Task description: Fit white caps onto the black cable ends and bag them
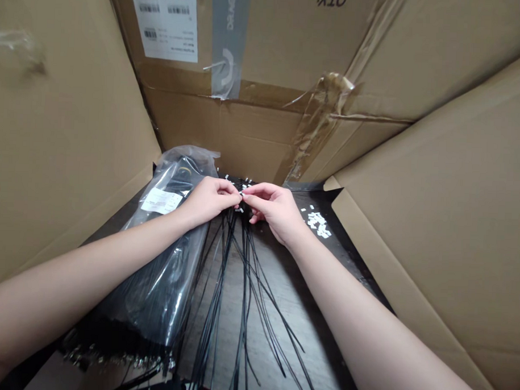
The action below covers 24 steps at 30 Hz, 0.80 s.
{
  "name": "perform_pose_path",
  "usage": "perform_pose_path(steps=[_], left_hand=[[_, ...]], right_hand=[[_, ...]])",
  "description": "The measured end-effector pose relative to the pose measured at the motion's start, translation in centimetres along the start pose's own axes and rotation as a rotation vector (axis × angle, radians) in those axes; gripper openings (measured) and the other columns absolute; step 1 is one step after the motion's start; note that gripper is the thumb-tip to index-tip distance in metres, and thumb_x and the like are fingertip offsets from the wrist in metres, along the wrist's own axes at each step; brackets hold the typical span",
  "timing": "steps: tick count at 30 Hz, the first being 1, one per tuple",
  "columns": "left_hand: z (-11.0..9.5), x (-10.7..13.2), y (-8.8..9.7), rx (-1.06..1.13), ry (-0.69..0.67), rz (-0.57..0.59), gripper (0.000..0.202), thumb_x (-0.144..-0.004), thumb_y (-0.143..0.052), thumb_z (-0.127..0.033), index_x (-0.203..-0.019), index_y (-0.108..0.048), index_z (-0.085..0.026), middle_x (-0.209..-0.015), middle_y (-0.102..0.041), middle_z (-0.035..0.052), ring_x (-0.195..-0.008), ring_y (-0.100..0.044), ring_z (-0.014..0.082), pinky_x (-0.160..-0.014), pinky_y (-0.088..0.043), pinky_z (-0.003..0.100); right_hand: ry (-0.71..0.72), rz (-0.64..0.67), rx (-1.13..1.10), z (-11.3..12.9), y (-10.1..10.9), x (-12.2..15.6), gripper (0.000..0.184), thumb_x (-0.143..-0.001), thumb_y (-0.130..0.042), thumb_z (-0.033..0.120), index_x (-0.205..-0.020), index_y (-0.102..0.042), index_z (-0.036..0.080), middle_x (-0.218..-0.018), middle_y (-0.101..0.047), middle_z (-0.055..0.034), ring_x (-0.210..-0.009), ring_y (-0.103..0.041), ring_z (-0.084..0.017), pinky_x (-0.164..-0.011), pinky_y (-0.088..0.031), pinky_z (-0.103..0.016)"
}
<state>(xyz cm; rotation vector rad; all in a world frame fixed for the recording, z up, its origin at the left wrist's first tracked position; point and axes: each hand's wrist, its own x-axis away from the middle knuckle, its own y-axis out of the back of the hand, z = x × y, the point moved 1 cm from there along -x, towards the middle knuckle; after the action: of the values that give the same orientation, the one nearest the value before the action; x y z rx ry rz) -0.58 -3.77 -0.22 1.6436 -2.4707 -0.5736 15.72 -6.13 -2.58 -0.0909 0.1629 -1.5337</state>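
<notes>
Many black cables point(242, 274) fan across the tabletop point(285, 267); at their far ends the left hand point(215, 198) and right hand point(274, 208) meet, both grips pinching one small white piece point(242, 193), with a cardboard box point(249, 123) standing behind.

Cardboard point(254, 126) ahead, bag point(163, 277) left, nearside open (cords point(217, 290))

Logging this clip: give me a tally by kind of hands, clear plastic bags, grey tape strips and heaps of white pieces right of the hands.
Hands: 2 (left hand, right hand)
Clear plastic bag: 1
Grey tape strip: 1
Heap of white pieces: 1
Total: 5
</notes>
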Motion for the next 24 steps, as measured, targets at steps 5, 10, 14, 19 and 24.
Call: perform_pose_path(steps=[5,10,14,19,24], left_hand=[[-0.07,0.06,0.01,-0.052,-0.021,-0.032,0.01,-0.069,-0.063,-0.022,-0.067,-0.068,-0.014,-0.065,-0.067,0.0012,-0.065,-0.059,0.0143,-0.063,-0.042,0.025],[0.21,-0.02,0.05,-0.078,-0.058,-0.041,0.011,-0.07,-0.063,-0.023,-0.071,-0.069,-0.014,-0.066,-0.066,0.001,-0.064,-0.058,0.014,-0.062,-0.041,0.025],[0.43,-0.11,0.04,-0.064,-0.044,-0.044,0.012,-0.071,-0.063,-0.025,-0.072,-0.069,-0.014,-0.067,-0.068,0.002,-0.066,-0.061,0.0153,-0.064,-0.043,0.026],[0.32,-0.07,0.09,-0.075,-0.024,-0.032,0.01,-0.069,-0.063,-0.023,-0.069,-0.068,-0.014,-0.065,-0.066,0.0012,-0.063,-0.058,0.0139,-0.062,-0.041,0.025],[0.11,-0.05,0.11,-0.051,-0.023,-0.02,0.009,-0.068,-0.062,-0.022,-0.066,-0.067,-0.014,-0.063,-0.064,-0.0003,-0.061,-0.055,0.0128,-0.061,-0.039,0.025]], right_hand=[[0.001,-0.001,0.012,0.12,-0.12,0.13,0.034,-0.054,-0.087,0.037,-0.074,-0.071,0.015,-0.056,-0.058,0.0027,-0.048,-0.048,-0.008,-0.038,-0.05,-0.021],[0.026,-0.002,0.035,0.11,-0.22,0.25,0.034,-0.057,-0.085,0.039,-0.076,-0.071,0.015,-0.06,-0.06,0.0021,-0.049,-0.049,-0.008,-0.038,-0.051,-0.021],[0.023,-0.006,0.05,-0.11,-0.16,0.15,0.037,-0.057,-0.085,0.038,-0.081,-0.072,0.015,-0.066,-0.064,0.0011,-0.049,-0.051,-0.008,-0.039,-0.052,-0.022],[0.014,-0.021,0.063,-0.22,-0.22,0.06,0.032,-0.058,-0.083,0.036,-0.079,-0.073,0.014,-0.056,-0.059,0.0026,-0.047,-0.05,-0.008,-0.04,-0.051,-0.022],[0.009,-0.05,0.065,-0.16,-0.48,0.1,0.027,-0.056,-0.083,0.032,-0.074,-0.074,0.014,-0.056,-0.061,0.0018,-0.045,-0.049,-0.008,-0.04,-0.05,-0.022]])
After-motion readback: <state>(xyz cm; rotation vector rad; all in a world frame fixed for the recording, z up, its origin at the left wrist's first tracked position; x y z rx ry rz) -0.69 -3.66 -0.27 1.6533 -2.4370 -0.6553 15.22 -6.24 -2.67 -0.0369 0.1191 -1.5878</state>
